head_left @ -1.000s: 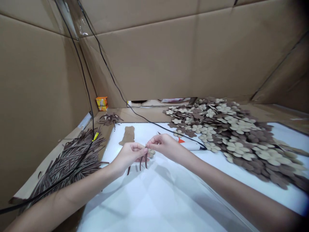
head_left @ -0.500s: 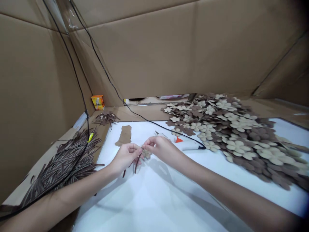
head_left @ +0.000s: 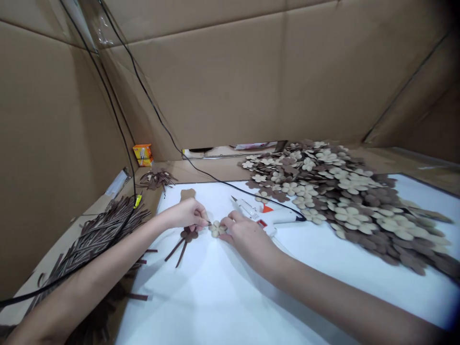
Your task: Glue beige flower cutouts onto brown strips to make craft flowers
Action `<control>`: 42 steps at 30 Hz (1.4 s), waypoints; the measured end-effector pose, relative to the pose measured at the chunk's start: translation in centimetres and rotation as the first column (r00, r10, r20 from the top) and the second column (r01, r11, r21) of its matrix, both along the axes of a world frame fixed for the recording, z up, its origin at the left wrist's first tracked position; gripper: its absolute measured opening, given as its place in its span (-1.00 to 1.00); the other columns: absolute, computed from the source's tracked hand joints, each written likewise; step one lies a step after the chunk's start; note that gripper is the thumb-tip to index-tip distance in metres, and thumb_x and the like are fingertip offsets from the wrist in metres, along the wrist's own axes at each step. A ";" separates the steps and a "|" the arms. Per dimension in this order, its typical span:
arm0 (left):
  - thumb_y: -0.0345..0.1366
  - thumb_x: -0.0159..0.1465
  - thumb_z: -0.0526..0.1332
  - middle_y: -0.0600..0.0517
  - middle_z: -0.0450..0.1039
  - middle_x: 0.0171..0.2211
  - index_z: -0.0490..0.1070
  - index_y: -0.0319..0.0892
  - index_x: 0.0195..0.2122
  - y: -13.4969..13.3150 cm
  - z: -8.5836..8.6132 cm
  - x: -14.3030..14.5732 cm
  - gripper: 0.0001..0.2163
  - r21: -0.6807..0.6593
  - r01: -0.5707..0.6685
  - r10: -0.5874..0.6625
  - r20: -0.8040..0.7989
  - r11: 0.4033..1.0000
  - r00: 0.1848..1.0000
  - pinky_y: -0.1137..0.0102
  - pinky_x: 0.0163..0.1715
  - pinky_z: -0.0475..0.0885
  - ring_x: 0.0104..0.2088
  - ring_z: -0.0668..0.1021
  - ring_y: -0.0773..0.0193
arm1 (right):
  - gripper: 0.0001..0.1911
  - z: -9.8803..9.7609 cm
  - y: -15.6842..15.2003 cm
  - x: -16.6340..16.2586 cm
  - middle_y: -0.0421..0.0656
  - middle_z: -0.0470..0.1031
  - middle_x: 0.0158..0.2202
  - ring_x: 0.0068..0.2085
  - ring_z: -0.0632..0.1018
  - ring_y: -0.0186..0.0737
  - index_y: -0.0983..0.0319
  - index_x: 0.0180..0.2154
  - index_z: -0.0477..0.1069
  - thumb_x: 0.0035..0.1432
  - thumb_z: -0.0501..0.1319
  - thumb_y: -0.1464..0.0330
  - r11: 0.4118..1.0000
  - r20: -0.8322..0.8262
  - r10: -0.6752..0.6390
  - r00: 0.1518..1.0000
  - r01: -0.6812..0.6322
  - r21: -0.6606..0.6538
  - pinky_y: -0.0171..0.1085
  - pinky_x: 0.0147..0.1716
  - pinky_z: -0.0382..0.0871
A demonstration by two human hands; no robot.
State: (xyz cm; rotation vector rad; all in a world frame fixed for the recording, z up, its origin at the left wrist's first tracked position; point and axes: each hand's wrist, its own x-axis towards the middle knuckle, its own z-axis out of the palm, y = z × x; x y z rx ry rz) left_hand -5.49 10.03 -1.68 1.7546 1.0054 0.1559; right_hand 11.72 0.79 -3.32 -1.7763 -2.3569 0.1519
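Observation:
A beige felt-like flower (head_left: 217, 230) lies on the white board. The fingers and thumb of my right hand (head_left: 249, 239) grip its right edge. On the flower's left side, the closed fingertips of my left hand (head_left: 190, 214) pinch a small dark brown piece, mostly hidden by the fingers. Just below that hand rests a dark brown flower (head_left: 189, 235) with two thin brown strips trailing toward me. A white glue gun (head_left: 275, 218) with an orange part lies beyond my right hand, its nozzle pointing left.
Beige and brown flowers (head_left: 345, 191) are heaped on the right. A pile of brown strips (head_left: 100, 235) lies on the left, with a smaller bundle (head_left: 158, 178) behind. An orange box (head_left: 143, 155) stands in the corner. A black cable (head_left: 201, 171) crosses the board; cardboard walls (head_left: 230, 86) surround it.
My hands have moved apart and lowered to the board. The brown flower with strips now lies below my left hand, and the beige flower lies under my right fingers.

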 end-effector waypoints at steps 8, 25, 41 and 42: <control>-0.30 0.01 0.25 0.11 0.38 -0.65 0.38 -0.26 -0.49 -0.6 -0.9 -0.1 -0.88 -0.064 0.101 -0.102 -0.011 0.993 0.995 0.55 -0.70 0.19 -0.69 0.30 0.48 | -0.70 -1.5 0.9 1.6 -0.22 0.43 -0.25 -0.30 0.50 -0.35 0.08 -0.24 0.47 0.10 0.14 0.57 0.977 -0.358 0.189 0.915 -0.212 -0.025 -0.37 -0.27 0.34; -0.42 0.03 0.23 0.19 0.39 -0.64 0.13 -0.14 -0.04 0.4 -0.5 1.7 -0.54 -0.037 0.224 -0.226 -0.045 0.974 0.973 0.56 -0.66 0.20 -0.62 0.40 0.39 | -0.77 -2.0 -0.3 0.2 -0.06 0.43 -0.29 -0.26 0.46 -0.08 0.27 -0.26 0.42 -0.01 0.30 0.33 0.995 -0.038 0.043 0.998 -0.040 0.096 -0.17 -0.28 0.35; -0.44 0.06 0.23 0.15 0.41 -0.62 0.13 -0.19 -0.03 0.4 -1.8 0.9 -0.55 -0.148 0.216 -0.212 0.042 0.965 0.976 0.49 -0.52 0.28 -0.54 0.47 0.35 | -0.64 -0.6 -2.3 0.3 -0.08 0.41 -0.24 -0.23 0.46 -0.16 0.24 -0.13 0.32 0.06 0.01 0.65 0.979 -0.151 0.181 0.972 -0.164 0.122 -0.20 -0.26 0.37; -0.44 0.06 0.23 0.15 0.41 -0.62 0.13 -0.19 -0.03 0.4 -1.7 0.9 -0.55 -0.158 0.214 -0.210 0.043 0.964 0.977 0.49 -0.52 0.29 -0.54 0.47 0.35 | -0.58 -0.7 -2.7 0.3 -0.07 0.42 -0.21 -0.20 0.46 -0.15 0.25 -0.11 0.30 0.01 0.00 0.69 0.981 -0.158 0.181 0.971 -0.167 0.099 -0.19 -0.23 0.39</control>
